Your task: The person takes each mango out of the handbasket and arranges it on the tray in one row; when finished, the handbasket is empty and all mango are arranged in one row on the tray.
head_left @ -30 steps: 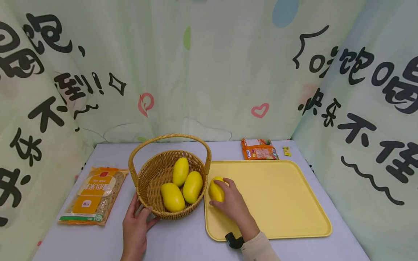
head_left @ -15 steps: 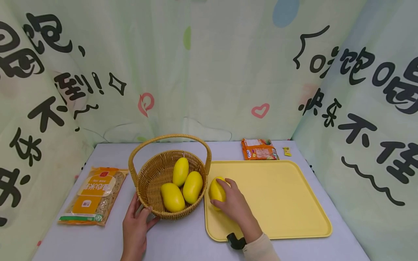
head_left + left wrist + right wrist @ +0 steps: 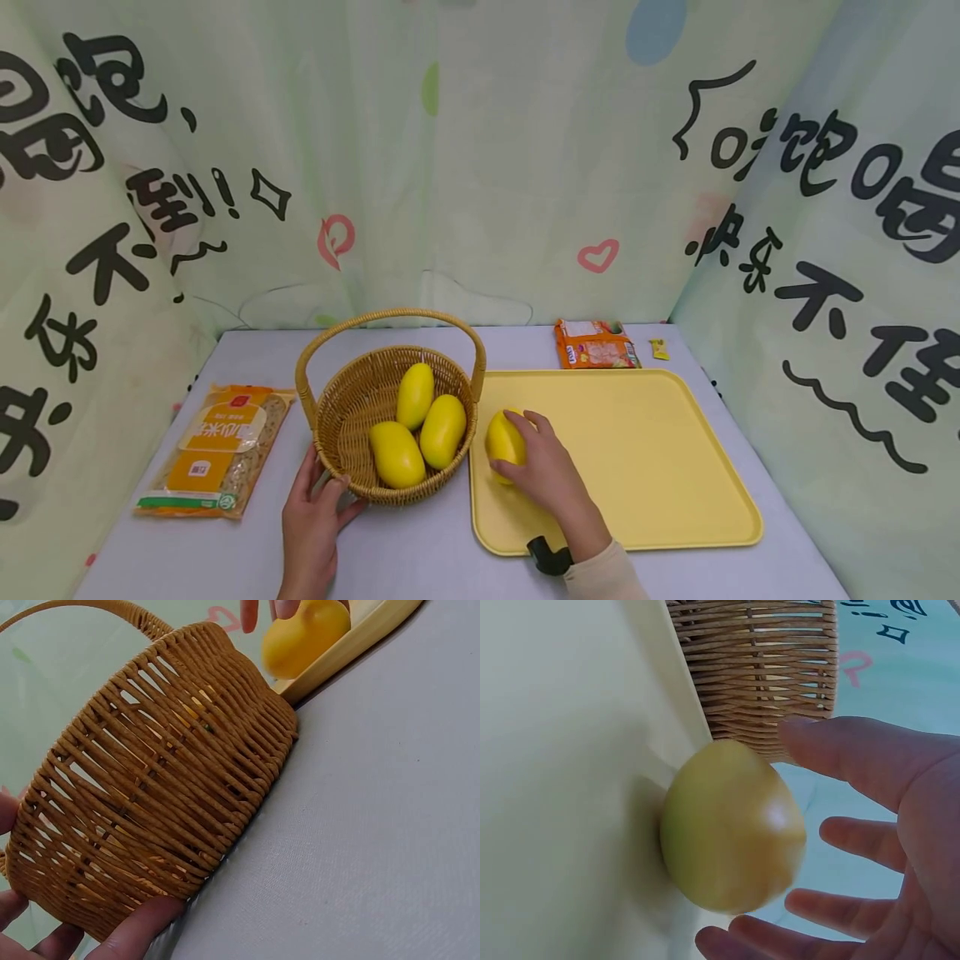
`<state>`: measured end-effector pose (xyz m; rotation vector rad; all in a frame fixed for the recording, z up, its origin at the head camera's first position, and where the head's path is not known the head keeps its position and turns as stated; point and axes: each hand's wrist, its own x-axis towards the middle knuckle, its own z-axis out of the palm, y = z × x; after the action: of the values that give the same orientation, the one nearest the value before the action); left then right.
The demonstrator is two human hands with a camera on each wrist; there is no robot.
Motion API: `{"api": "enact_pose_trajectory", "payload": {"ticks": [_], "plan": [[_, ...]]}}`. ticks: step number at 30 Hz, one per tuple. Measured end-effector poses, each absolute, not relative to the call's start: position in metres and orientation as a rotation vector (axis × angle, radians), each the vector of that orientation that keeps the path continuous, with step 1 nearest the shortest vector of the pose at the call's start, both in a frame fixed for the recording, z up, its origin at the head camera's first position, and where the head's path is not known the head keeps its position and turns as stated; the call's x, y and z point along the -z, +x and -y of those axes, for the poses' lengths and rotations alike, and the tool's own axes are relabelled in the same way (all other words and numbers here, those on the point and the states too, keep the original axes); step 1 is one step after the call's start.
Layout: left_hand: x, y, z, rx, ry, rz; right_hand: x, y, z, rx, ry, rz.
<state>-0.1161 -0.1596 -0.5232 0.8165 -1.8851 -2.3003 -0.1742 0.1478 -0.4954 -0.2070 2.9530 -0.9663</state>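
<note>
A brown wicker basket (image 3: 356, 400) with a tall arched handle stands left of centre, and three yellow mangoes (image 3: 396, 454) lie in it. My left hand (image 3: 311, 521) grips its near left side, thumb low against the weave in the left wrist view. To the right, another mango (image 3: 506, 438) is at the left end of a yellow tray (image 3: 615, 450). Around that mango, my right hand (image 3: 547, 471) has its fingers spread. In the right wrist view gaps show between the fingertips and the mango (image 3: 731, 829), and its shadow falls on the tray.
An orange bag of grain (image 3: 213, 450) lies left of the basket. Behind the tray are an orange snack packet (image 3: 596, 343) and a small yellow sachet (image 3: 659, 348). A printed curtain (image 3: 480, 167) encloses the table (image 3: 420, 550) at the back and sides.
My right hand and the mango by it have shifted slightly right, away from the basket. The left hand, the basket and its three mangoes have stayed in place.
</note>
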Motion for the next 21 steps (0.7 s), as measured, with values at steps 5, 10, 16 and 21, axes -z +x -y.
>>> {"api": "enact_pose_trajectory", "payload": {"ticks": [5, 10, 16, 21], "plan": [[0.523, -0.116, 0.160, 2.301, 0.812, 1.882, 0.487, -0.170, -0.155, 0.966, -0.192, -2.955], [0.524, -0.115, 0.160, 2.304, 0.805, 1.886, 0.477, -0.165, -0.165, 1.013, -0.198, -2.962], [0.523, -0.115, 0.160, 2.305, 0.807, 1.890, 0.465, -0.159, -0.171, 1.083, -0.252, -2.959], [0.523, -0.115, 0.160, 2.300, 0.815, 1.897, 0.453, -0.159, -0.166, 1.136, -0.317, -2.953]]}}
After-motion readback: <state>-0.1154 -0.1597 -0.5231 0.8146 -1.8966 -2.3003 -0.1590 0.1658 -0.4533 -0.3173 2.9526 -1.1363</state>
